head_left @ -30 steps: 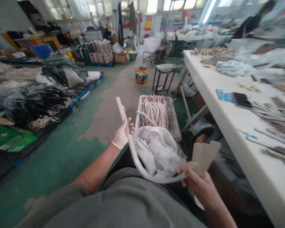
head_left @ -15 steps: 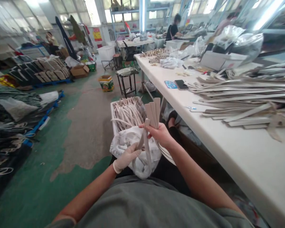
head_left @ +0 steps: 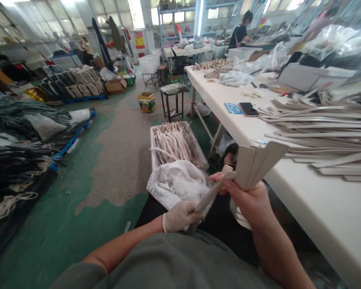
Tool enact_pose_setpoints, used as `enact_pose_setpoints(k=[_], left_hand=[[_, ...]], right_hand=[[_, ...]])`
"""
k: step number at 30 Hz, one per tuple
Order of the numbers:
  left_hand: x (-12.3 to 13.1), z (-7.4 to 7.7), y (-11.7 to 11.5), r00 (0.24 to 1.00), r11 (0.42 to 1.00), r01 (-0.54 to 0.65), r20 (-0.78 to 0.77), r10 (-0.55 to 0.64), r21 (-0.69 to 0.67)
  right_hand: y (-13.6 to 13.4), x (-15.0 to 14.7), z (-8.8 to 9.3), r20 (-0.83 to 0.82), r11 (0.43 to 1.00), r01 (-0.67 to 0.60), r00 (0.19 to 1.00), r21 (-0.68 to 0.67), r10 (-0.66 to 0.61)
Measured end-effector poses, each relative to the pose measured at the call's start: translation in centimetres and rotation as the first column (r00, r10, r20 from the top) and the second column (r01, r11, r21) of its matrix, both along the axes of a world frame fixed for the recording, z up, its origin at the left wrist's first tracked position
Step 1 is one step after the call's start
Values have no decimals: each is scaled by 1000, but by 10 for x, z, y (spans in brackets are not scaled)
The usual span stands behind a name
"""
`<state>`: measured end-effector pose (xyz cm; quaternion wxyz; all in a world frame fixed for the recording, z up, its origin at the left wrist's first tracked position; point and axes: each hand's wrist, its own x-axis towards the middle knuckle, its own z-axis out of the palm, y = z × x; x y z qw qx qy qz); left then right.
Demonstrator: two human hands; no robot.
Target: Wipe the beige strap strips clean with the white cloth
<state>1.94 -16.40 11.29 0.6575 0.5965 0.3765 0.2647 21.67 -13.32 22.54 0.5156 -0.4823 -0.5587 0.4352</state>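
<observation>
White bag (head_left: pixel 180 180), centre of frame: dark print, illegible. Red-yellow poster (head_left: pixel 139 40), upper left: unreadable. Left hand (head_left: pixel 182 216), gloved, lower centre, curled tight round strap (head_left: pixel 210 196); right hand (head_left: pixel 251 198), right of centre, clenched on fanned straps (head_left: pixel 254 166), also touching same strap.

Dead ahead at your twelve, there's a black metal-legged stool (head_left: pixel 172 92); swing to eleven for an open yellow-and-green cardboard box (head_left: pixel 147 105). Dark green cords (head_left: pixel 15 114) heap at your ten. One o'clock: a dark flat phone (head_left: pixel 248 109) beside a blue patterned card (head_left: pixel 233 108).
</observation>
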Motion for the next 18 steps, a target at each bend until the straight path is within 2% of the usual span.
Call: enact_pose_setpoints(k=[1,4,7,9,11,15,18], left_hand=[[0,-5,0,999,997,22,32,-20,-75],[-7,-18,9,990,965,-101,72,122,-241],[-27,-28,31,950,913,-260,84,299,-313],[-44,-34,54,911,880,-364,79,404,-304],[-60,-39,82,886,856,-435,39,462,-278],[-72,-42,149,868,831,-490,-58,494,-263],[-63,-41,207,847,811,-531,-138,513,-243]], right_hand=[[1,5,-2,-9,998,56,998,-19,-57],[2,30,-17,59,961,268,963,-65,-265],[-11,73,-46,330,865,492,836,-96,-438],[-27,102,-68,529,802,573,739,-169,-417],[-45,124,-87,611,760,605,702,-239,-367],[-70,134,-117,582,788,513,773,-340,-253],[-64,126,-131,610,833,464,765,-302,-205]])
